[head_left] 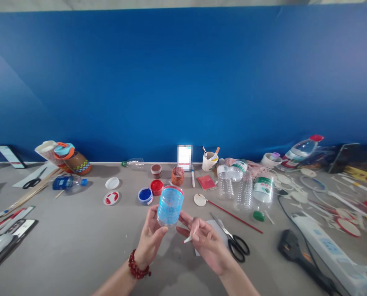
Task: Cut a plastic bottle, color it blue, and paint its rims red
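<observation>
My left hand point(151, 236), with a red bead bracelet on its wrist, is wrapped round a cut clear plastic bottle point(170, 207). The bottle's side is coloured light blue and its rim is red; it is tilted slightly. A small white stick with a reddish tip point(188, 239) is pinched in my right hand point(208, 240). The right fingertips are close to the bottle's lower right side; I cannot tell if they touch it. Just beyond the bottle are open jars of red paint point(156, 187) and blue paint point(145, 196).
Black-handled scissors point(237, 246) lie on paper at right, by a red-handled brush point(235, 216). Clear bottles point(244, 193), a glue gun point(294, 248) and a power strip point(331, 246) fill the right. Lids point(111, 198) and a blue-capped bottle point(69, 183) lie left. A blue panel point(183, 82) stands behind.
</observation>
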The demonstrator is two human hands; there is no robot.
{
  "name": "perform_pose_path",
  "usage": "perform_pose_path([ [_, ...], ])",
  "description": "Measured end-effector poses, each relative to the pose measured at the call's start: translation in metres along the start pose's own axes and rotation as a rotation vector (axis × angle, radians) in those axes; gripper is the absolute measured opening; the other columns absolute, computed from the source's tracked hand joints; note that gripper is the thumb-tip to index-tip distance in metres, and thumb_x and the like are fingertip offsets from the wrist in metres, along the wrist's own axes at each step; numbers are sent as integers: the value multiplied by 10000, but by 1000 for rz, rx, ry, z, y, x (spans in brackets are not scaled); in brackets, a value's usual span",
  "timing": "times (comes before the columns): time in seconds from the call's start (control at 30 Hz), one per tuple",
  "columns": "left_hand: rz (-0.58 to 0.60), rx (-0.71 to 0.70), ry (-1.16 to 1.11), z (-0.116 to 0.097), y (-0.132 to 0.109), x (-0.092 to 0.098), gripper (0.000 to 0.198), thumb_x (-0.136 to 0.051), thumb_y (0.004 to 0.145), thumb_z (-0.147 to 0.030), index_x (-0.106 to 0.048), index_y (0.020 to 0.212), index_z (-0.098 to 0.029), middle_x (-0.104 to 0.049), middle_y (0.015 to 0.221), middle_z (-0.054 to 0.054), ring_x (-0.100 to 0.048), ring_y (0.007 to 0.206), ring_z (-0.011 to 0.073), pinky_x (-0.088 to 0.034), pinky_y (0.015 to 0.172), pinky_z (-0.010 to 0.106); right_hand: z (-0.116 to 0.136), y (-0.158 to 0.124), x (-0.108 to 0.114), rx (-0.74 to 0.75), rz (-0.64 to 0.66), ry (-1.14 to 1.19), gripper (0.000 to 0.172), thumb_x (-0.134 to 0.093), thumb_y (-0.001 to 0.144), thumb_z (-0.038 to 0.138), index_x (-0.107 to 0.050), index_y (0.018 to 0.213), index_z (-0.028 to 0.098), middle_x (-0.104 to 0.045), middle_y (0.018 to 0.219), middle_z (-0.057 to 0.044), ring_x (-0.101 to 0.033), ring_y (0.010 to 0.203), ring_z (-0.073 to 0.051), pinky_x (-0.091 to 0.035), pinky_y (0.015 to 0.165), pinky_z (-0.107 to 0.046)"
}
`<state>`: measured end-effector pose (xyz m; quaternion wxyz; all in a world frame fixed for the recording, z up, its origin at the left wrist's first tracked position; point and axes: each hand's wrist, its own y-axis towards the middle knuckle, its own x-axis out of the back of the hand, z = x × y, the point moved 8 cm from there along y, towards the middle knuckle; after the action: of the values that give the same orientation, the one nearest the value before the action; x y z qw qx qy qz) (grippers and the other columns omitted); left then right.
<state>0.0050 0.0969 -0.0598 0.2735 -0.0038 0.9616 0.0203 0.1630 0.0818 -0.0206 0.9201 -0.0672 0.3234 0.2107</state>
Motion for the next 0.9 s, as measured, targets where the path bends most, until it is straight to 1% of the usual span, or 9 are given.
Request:
perform_pose_path([
  [0.07,-4,6,4,0,-1,0,531,-834,717,-314,-596,1187,-250,-656,1147,69,-609,1020,232,-489,883,342,3,0,8,4,-27,4,243,-816,765,404,-670,760,210,-565,1414,-132,-431,1374,-331,-395,1060,-505],
  [0.13,-6,10,11,-2,-2,3,513,-821,733,-301,-594,1190,-252,-652,1158,69,-608,1013,224,-492,877,334,9,-1,23,28,-123,-13,252,-828,747,401,-661,739,212,-607,1338,-118,-533,1260,-309,-468,978,-448],
  [0.2,-18,3,16,-8,-3,8,502,-811,745,-295,-588,1193,-256,-653,1146,66,-612,982,214,-498,863,329,18,-1,42,49,-268,-77,256,-843,728,380,-648,730,214,-679,1113,-80,-653,970,-231,-522,824,-352],
  [0.27,-63,-26,18,-17,-2,18,501,-809,746,-292,-581,1191,-260,-660,1097,55,-616,932,202,-504,839,324,29,0,57,75,-390,-219,264,-842,722,387,-646,745,211,-662,836,-23,-619,692,-153,-500,666,-274],
  [0.33,-135,-76,23,-28,1,31,484,-802,753,-300,-574,1179,-266,-660,1075,44,-619,927,196,-502,835,317,45,5,60,134,-438,-459,258,-808,747,413,-662,774,202,-614,685,2,-569,592,-139,-466,597,-255],
  [0.43,-235,-179,66,-40,5,50,473,-823,721,-306,-581,1124,-254,-653,1057,32,-611,915,182,-500,822,294,66,22,42,311,-395,-910,206,-698,835,398,-692,803,195,-671,725,-37,-606,648,-177,-481,640,-279],
  [0.53,-317,-268,114,-43,6,63,498,-850,680,-295,-582,1096,-242,-639,1015,16,-596,864,152,-493,780,249,65,51,11,451,-295,-1294,161,-582,916,294,-701,843,212,-701,776,-34,-620,693,-175,-479,696,-273],
  [0.73,-343,-288,92,-38,4,75,528,-851,671,-311,-555,1103,-241,-635,1002,13,-620,859,154,-502,808,264,31,115,-10,478,-266,-1398,166,-551,897,189,-680,797,221,-717,815,-21,-626,705,-165,-438,665,-245],
  [0.9,-344,-308,91,-43,4,80,540,-847,675,-336,-545,1112,-238,-640,980,15,-637,864,166,-503,822,283,7,145,-14,467,-230,-1494,160,-533,908,170,-673,853,224,-729,856,-36,-642,793,-183,-424,718,-248],
])
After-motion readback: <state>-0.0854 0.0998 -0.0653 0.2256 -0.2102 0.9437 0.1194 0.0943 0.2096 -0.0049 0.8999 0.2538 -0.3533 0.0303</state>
